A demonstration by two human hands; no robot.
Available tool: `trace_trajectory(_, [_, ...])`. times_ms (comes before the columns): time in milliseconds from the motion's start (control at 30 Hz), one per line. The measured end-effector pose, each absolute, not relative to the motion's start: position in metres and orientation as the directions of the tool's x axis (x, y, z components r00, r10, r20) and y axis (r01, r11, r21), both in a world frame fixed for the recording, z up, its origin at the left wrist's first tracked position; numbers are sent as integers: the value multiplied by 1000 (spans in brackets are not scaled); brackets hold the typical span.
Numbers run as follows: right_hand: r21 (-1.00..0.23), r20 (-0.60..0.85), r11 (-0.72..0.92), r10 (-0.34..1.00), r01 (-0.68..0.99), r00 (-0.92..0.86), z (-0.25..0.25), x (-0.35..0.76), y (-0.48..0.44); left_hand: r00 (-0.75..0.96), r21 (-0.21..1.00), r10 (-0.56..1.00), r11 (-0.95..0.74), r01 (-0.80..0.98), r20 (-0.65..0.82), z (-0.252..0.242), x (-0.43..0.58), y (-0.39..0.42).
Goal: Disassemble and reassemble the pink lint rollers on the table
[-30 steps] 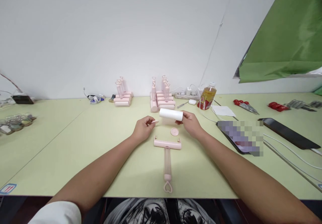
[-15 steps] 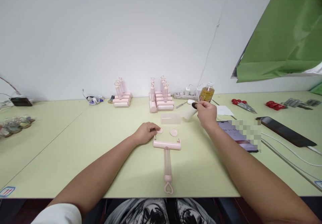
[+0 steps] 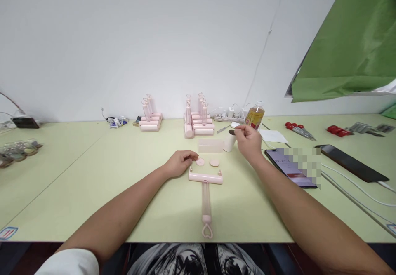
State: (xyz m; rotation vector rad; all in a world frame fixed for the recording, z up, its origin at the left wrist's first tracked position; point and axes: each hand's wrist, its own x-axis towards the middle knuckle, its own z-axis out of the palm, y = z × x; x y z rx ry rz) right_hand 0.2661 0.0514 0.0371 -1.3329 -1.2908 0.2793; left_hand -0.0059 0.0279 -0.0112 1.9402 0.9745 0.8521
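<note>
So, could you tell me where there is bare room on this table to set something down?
Bare: the wide stretch between the jars and the left hand; also beside the roller handle. Crowded: around the right hand, phone and cables.

White roll (image 3: 229, 143) upright, 2 pink caps (image 3: 200, 161) flat nr pink handle frame (image 3: 205, 179), heart-end.

Pink roller handle (image 3: 205, 192), white roll (image 3: 229, 143), pale green table (image 3: 123, 172), green cloth (image 3: 349, 48), black-and-white patterned clothing (image 3: 198, 260).
</note>
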Motion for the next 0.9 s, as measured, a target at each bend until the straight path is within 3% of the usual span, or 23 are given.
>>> trace_trajectory(100, [-646, 579, 514, 812, 564, -77, 43, 249, 31, 486, 842, 843, -423, 335, 230, -11, -5, 28])
trace_trajectory(167, [-548, 452, 611, 791, 571, -413, 43, 234, 17, 488, 836, 838, -438, 331, 246, -11, -5, 28])
trace_trajectory(233, [-455, 325, 665, 743, 592, -585, 40, 220, 5, 496, 828, 829, -454, 330, 257, -9, -5, 27])
trace_trajectory(500, [-272, 69, 628, 769, 729, -636, 27, 205, -2, 476, 833, 847, -428, 351, 235, -10, -4, 27])
trace_trajectory(900, [-344, 138, 601, 792, 722, -594, 22, 215, 12, 412, 790, 862, -463, 403, 295, -5, -1, 19])
